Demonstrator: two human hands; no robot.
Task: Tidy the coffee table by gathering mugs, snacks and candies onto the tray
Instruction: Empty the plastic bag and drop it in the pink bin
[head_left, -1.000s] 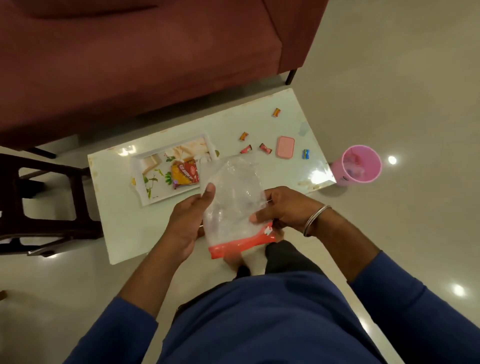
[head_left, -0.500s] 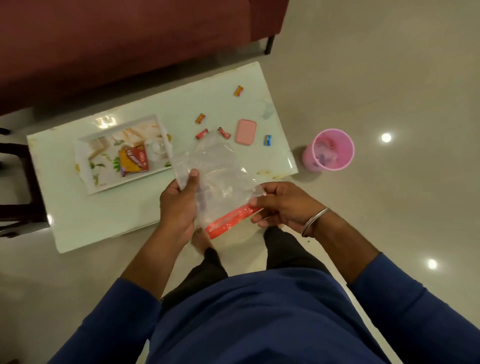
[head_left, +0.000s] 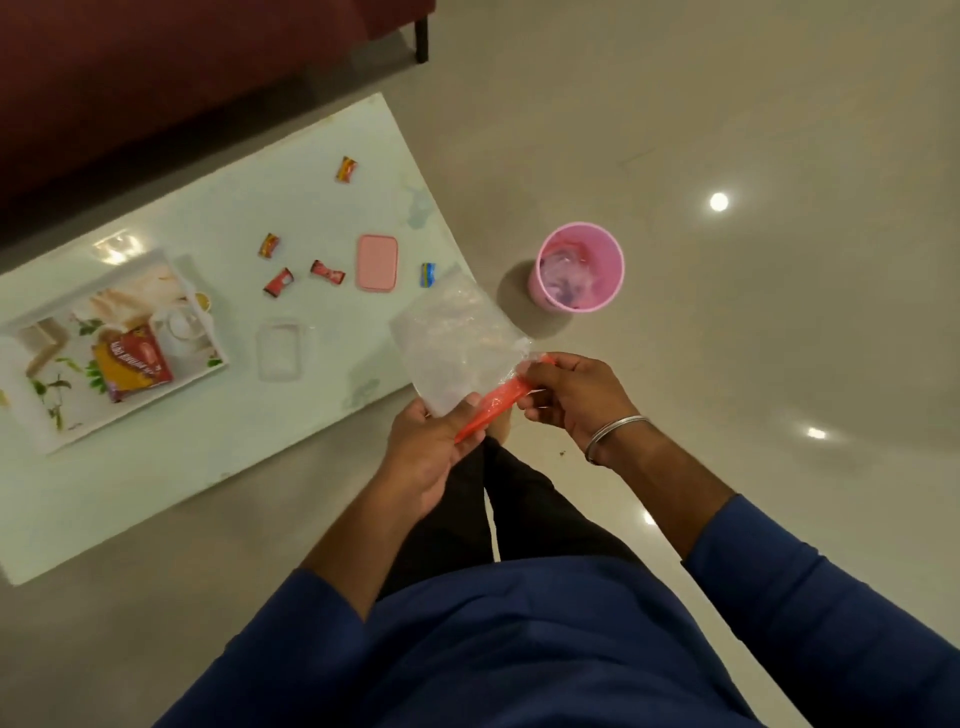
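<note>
Left hand (head_left: 423, 452) grip clamped on clear zip bag (head_left: 457, 343) at red seal strip; right hand (head_left: 569, 397) pinches strip's other end. Bag contents indiscernible. Tray (head_left: 31, 415) on desk (head_left: 171, 467), left edge cut off, holds snack packet (head_left: 132, 364); mug there faint. Candies (head_left: 279, 282) loose on desk beside pink lid (head_left: 377, 262). Pink bin (head_left: 579, 273) on glossy floor; sofa beyond.

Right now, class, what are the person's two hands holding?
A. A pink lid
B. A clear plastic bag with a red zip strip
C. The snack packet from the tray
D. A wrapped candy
B: the left hand and the right hand both pinch the clear plastic bag at its red zip strip, beside the table.
</note>
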